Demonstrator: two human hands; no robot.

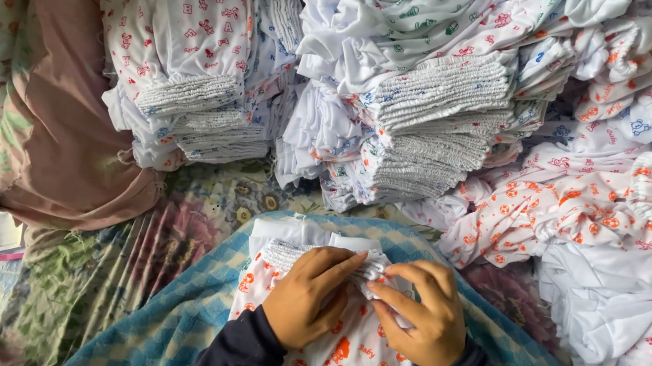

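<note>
A small white garment with orange prints lies folded on a blue checked cloth over my lap. My left hand presses flat on its middle, fingers reaching the ribbed grey waistband. My right hand pinches the waistband's right end with curled fingers. Both wrists wear dark sleeves.
Stacks of folded printed garments stand ahead: one at the left, one in the middle. A loose heap of orange-printed white clothes fills the right. A pink pillow lies at the left on a floral sheet.
</note>
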